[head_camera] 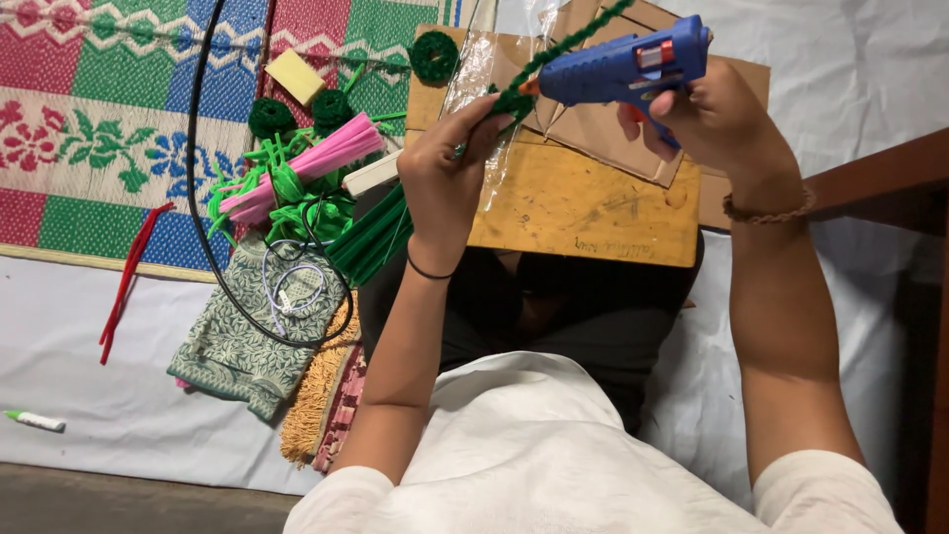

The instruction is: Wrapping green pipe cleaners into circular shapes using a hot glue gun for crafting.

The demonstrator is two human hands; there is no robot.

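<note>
White sheeting (129,396) covers the floor beneath us, with a woven mat of pink, green and blue flower squares (99,119) spread across its far side. Above our lap we hold a fuzzy dark green pipe cleaner (563,44), its lower end wound into a small coil; our left hand (445,173) has its fingers pinched together on that coil. Our right hand (717,119) is wrapped tight around the grip of a blue plastic hot glue gun (623,64), whose orange nozzle touches the coil. Just under both hands lies a flat wooden board (583,203) with brown cardboard pieces (603,124) and clear plastic film (479,69) on it. Left of the board sits a heap of bright green and pink pipe cleaners (297,173), three round dark green coiled discs (433,56), a yellow sponge block (295,76) and a black cable (203,148). Farther left lie thin red pipe cleaners (129,277) and, near the edge, a small white tube with a green cap (35,420).
</note>
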